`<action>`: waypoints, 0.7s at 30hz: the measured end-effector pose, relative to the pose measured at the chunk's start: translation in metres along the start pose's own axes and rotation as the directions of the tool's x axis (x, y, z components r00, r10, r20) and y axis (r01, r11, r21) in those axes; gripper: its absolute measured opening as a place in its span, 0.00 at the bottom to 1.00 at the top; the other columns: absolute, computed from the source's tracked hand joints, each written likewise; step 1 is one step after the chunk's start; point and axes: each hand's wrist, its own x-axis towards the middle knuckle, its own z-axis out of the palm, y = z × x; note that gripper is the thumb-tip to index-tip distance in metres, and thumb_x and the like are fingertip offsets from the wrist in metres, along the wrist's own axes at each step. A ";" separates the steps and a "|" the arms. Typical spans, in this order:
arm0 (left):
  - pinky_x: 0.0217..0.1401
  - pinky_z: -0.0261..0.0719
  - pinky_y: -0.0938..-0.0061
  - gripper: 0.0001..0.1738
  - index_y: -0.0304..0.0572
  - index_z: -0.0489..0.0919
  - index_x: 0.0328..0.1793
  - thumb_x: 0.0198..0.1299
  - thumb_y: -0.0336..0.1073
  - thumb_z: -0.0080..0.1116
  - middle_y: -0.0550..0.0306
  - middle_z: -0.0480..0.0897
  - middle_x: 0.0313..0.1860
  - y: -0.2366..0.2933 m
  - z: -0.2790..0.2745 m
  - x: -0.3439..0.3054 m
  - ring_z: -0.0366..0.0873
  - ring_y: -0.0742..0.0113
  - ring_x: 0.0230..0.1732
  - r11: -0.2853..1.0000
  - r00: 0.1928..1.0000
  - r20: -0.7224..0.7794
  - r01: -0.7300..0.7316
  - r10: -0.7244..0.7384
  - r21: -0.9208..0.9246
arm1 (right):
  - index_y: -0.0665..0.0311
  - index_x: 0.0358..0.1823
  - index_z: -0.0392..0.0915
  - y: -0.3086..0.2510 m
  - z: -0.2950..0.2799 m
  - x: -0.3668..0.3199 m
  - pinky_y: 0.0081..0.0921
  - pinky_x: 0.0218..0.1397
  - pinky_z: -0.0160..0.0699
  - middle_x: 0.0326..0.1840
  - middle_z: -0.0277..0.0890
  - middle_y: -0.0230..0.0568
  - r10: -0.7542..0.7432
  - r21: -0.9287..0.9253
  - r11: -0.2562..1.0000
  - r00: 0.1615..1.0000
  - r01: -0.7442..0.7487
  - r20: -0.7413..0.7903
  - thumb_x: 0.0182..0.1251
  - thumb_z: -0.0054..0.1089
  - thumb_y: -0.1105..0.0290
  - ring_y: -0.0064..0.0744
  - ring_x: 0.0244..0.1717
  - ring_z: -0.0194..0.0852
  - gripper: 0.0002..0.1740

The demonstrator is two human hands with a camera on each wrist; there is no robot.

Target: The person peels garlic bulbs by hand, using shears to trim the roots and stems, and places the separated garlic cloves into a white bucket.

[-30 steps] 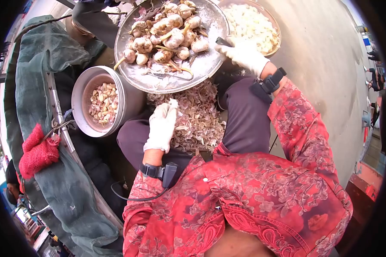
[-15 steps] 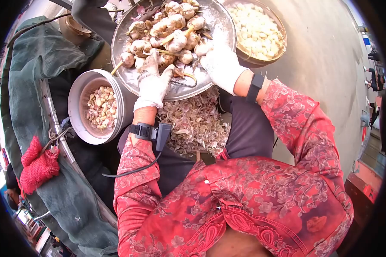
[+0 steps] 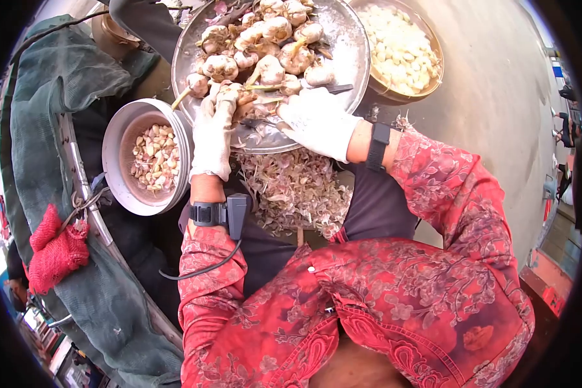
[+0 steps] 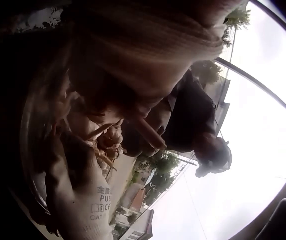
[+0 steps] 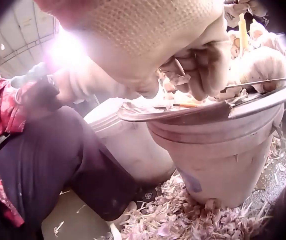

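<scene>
My white-gloved left hand (image 3: 212, 132) is at the near left of a round metal tray (image 3: 349, 39); its fingers curl over a brownish garlic bulb (image 3: 244, 97). Across from it, the gloved right hand (image 3: 320, 123) lies low over the tray, fingers bent round a thin dark knife (image 3: 339, 88). A slim metal tool (image 3: 258, 121) shows between the hands, partly hidden by the right one. Beyond them a heap of whole garlic bulbs (image 3: 265, 39) fills the tray. Printed lettering marks the right glove (image 4: 95, 202) in the left wrist view.
A white bucket (image 3: 114, 145) of loose cloves stands left. Back right, a tan basin (image 3: 436, 77) holds peeled cloves. Skins (image 3: 297, 194) are piled below the tray, which rests on a pail (image 5: 218, 165). Green netting (image 3: 52, 136) hangs along the left; another person (image 4: 203, 130) sits opposite.
My left hand has risen from the skins to the tray and closed over a bulb. The right hand has moved from the tray's right rim in toward its near side.
</scene>
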 end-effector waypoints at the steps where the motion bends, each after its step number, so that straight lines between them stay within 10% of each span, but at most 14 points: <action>1: 0.48 0.77 0.74 0.18 0.42 0.78 0.56 0.70 0.47 0.53 0.60 0.80 0.49 0.002 -0.006 -0.006 0.77 0.72 0.46 0.996 0.996 0.013 0.084 -0.083 -0.037 | 0.60 0.36 0.74 -0.002 0.004 0.004 0.40 0.41 0.70 0.32 0.75 0.42 -0.061 -0.034 0.998 0.990 0.057 -0.125 0.66 0.52 0.60 0.43 0.35 0.75 0.11; 4: 0.43 0.79 0.70 0.19 0.47 0.75 0.61 0.71 0.48 0.50 0.58 0.80 0.51 -0.018 -0.018 -0.015 0.80 0.65 0.46 0.849 0.980 0.121 0.196 -0.157 -0.491 | 0.60 0.33 0.77 -0.008 0.014 0.015 0.41 0.41 0.71 0.32 0.77 0.45 -0.132 -0.064 0.991 0.960 0.120 -0.246 0.62 0.53 0.61 0.44 0.36 0.77 0.10; 6: 0.43 0.80 0.69 0.21 0.46 0.73 0.62 0.71 0.49 0.50 0.57 0.80 0.52 -0.021 -0.020 -0.028 0.80 0.63 0.47 0.713 0.955 0.136 0.287 -0.263 -0.640 | 0.65 0.42 0.74 -0.012 0.016 0.021 0.43 0.47 0.69 0.37 0.74 0.49 -0.018 0.041 0.999 0.993 0.013 0.118 0.69 0.49 0.59 0.48 0.39 0.73 0.15; 13: 0.35 0.77 0.71 0.24 0.47 0.70 0.64 0.70 0.53 0.49 0.54 0.81 0.52 -0.026 -0.025 -0.058 0.82 0.55 0.45 0.592 0.944 0.185 0.317 -0.273 -0.741 | 0.59 0.30 0.82 -0.014 0.027 0.046 0.39 0.36 0.77 0.27 0.82 0.44 -0.006 -0.105 0.994 1.000 0.006 -0.001 0.61 0.54 0.64 0.43 0.31 0.83 0.10; 21: 0.28 0.71 0.78 0.25 0.39 0.73 0.57 0.74 0.51 0.36 0.50 0.84 0.45 -0.031 -0.025 -0.085 0.84 0.57 0.40 0.548 0.944 0.223 0.324 -0.244 -0.772 | 0.64 0.39 0.82 -0.009 0.014 0.042 0.43 0.44 0.78 0.34 0.82 0.52 0.160 0.167 0.971 0.985 -0.169 0.066 0.62 0.51 0.63 0.51 0.37 0.82 0.14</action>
